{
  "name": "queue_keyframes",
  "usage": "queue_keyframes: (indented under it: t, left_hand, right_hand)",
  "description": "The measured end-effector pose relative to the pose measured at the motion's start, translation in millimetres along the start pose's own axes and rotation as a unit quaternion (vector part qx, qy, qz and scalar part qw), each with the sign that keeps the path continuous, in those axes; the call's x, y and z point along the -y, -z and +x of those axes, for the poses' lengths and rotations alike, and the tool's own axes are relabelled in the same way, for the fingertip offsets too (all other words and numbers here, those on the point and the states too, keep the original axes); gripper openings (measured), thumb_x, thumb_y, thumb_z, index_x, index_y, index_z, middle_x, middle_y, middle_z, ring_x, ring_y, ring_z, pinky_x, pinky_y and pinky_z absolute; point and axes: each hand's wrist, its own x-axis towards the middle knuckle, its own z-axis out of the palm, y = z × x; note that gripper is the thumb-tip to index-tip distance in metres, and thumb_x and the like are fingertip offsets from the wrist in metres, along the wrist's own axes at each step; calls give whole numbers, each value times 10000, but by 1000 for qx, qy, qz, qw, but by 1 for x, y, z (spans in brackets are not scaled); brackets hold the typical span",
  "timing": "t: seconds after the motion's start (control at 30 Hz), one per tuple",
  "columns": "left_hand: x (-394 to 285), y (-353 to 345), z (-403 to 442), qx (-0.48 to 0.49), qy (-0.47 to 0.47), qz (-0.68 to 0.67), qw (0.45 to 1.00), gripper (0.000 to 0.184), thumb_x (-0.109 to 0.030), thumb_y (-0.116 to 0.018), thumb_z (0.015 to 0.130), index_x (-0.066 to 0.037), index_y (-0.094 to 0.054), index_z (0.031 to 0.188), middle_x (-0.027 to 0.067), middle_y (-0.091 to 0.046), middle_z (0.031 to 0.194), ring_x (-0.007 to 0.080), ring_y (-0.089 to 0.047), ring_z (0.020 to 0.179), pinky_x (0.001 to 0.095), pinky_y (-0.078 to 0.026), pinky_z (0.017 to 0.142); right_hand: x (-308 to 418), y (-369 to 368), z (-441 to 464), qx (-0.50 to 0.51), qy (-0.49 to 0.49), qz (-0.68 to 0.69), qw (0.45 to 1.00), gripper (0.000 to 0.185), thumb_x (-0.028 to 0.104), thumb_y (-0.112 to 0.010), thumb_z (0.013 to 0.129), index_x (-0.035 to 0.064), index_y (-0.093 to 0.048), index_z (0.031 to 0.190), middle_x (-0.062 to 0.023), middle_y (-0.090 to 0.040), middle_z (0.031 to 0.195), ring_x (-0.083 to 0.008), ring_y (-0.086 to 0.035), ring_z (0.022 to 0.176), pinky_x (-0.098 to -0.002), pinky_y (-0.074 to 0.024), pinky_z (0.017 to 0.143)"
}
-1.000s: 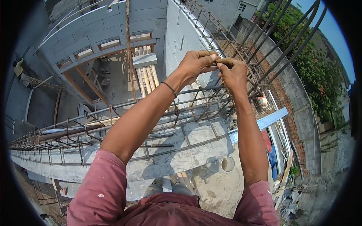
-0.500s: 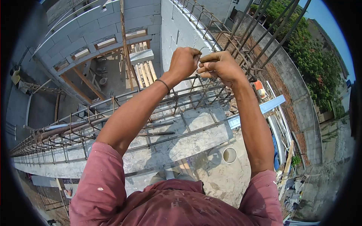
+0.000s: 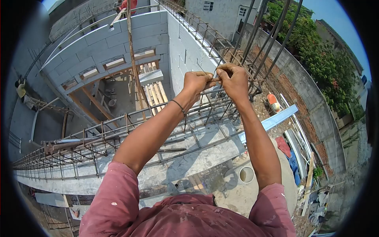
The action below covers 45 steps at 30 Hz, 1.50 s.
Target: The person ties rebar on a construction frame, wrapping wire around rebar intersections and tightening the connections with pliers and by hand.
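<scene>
Okay, so both hands are up front, nearly touching. The left hand (image 3: 196,83), black band (image 3: 178,106) on the wrist, has its fingers curled in with the tips pinched together, and the right hand (image 3: 235,82) is pinching too, thumb against forefinger. Between those fingertips there's a thin grey wire (image 3: 215,71), pretty hard to make out. In the view it sits just past the right-hand end of a long brown steel rebar cage (image 3: 103,130), which lies over a flat grey concrete surface (image 3: 189,162). Tall dark upright rebar rods (image 3: 272,37) stand beyond the right hand, and a round whitish bucket (image 3: 239,173) is well below.
</scene>
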Motion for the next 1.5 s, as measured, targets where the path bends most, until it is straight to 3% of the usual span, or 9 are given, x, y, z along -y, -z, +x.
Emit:
queue_keyframes:
  t: [0.17,0.57,0.77,0.83,0.97,1.03,1.1,1.2,1.5]
  left_hand:
    - [2,11,3,-2,-2,30,1000,194,-25,-650,964,120,-680,1089,189,-729,947,219,-739,822,255,-637,743]
    - [-14,33,-10,33,-130,112,985,321,-18,-675,939,153,-629,1207,217,-729,965,220,-744,797,263,-635,692]
    - [-32,36,-38,-6,-270,345,899,368,-53,-730,849,-20,-714,1216,145,-771,844,170,-751,758,305,-589,712]
    - [-33,33,-49,-26,-360,502,786,367,-52,-731,839,-17,-721,1204,156,-769,844,185,-755,754,314,-588,710]
    - [-34,40,-58,-50,-363,512,777,343,-47,-720,860,-21,-725,1201,161,-766,826,181,-755,747,313,-586,693]
    - [-33,49,-58,-32,-278,373,885,331,-35,-702,881,-32,-722,1211,158,-760,799,160,-751,740,309,-586,686]
    - [-43,52,-73,-27,-266,390,881,306,-28,-683,916,-12,-711,1220,152,-766,833,150,-746,763,289,-598,708]
    - [-51,53,-83,57,-182,160,968,271,-47,-679,952,73,-685,1195,167,-747,971,185,-735,850,284,-627,774]
    - [-64,49,-134,243,-94,-76,962,264,-281,-759,907,-27,-697,950,55,-699,929,186,-702,930,309,-585,865]
  right_hand:
    - [8,-3,5,19,46,-70,996,93,32,-690,860,-18,-732,926,-130,-738,787,-193,-726,683,-325,-555,667]
    - [10,-12,6,33,-34,83,995,61,5,-631,933,-48,-627,902,-101,-706,798,-137,-710,694,-264,-582,608]
    - [37,-17,-3,35,-28,56,997,14,-58,-659,880,-46,-659,873,-96,-712,766,-121,-697,658,-254,-561,579]
    - [47,-17,-4,57,-26,36,997,28,-74,-668,866,-50,-667,851,-90,-709,742,-116,-689,638,-253,-551,553]
    - [55,-22,-5,61,-17,53,997,29,-73,-686,851,-52,-671,839,-84,-706,725,-113,-684,629,-250,-546,542]
    - [61,-19,-5,74,-20,54,996,23,-50,-689,860,-49,-671,846,-88,-707,730,-117,-689,650,-253,-555,567]
    - [67,-15,-3,90,-22,73,993,39,-19,-690,876,-45,-672,854,-90,-711,746,-126,-691,670,-264,-568,609]
    - [81,-5,-5,92,-35,141,985,35,5,-656,926,-25,-662,910,-86,-702,805,-149,-692,696,-279,-580,647]
    - [85,6,-27,169,-127,472,856,107,122,-704,947,32,-645,947,-104,-709,821,-165,-694,680,-267,-578,608]
